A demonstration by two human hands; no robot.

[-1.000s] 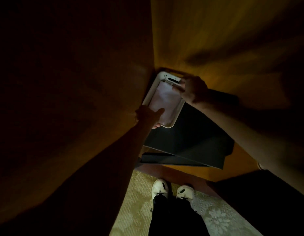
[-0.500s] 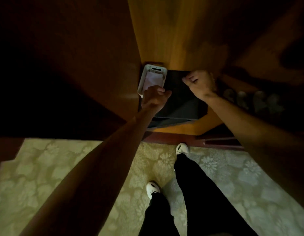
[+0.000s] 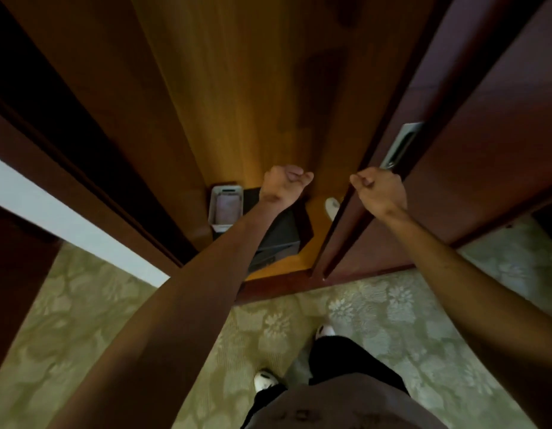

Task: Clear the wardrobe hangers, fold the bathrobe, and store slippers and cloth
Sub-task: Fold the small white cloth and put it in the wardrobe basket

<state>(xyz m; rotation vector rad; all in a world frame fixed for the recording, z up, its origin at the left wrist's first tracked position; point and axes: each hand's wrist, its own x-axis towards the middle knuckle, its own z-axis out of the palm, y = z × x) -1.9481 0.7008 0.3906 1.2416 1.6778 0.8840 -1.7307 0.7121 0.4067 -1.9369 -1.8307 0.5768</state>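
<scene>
I stand in front of the open wardrobe (image 3: pixel 237 103). My left hand (image 3: pixel 284 185) is raised in a fist inside the opening and holds nothing I can see. My right hand (image 3: pixel 378 190) curls at the edge of the sliding door (image 3: pixel 470 181), just below its recessed metal handle (image 3: pixel 401 144). Low in the wardrobe's left corner stands a white tray (image 3: pixel 213 209) with a pale folded cloth (image 3: pixel 227 206) in it. One white slipper (image 3: pixel 332 207) shows beside the door edge. No hangers or bathrobe are in sight.
A dark box (image 3: pixel 279 233) sits on the wardrobe floor beside the tray, partly behind my left forearm. Patterned green carpet (image 3: pixel 377 305) covers the floor under my feet. A white wall strip (image 3: pixel 51 218) and dark wood frame (image 3: pixel 67 134) lie to the left.
I have stood up and stepped back from the tray. Both hands left the tray and cloth and rose. The right hand now sits at the sliding door's edge.
</scene>
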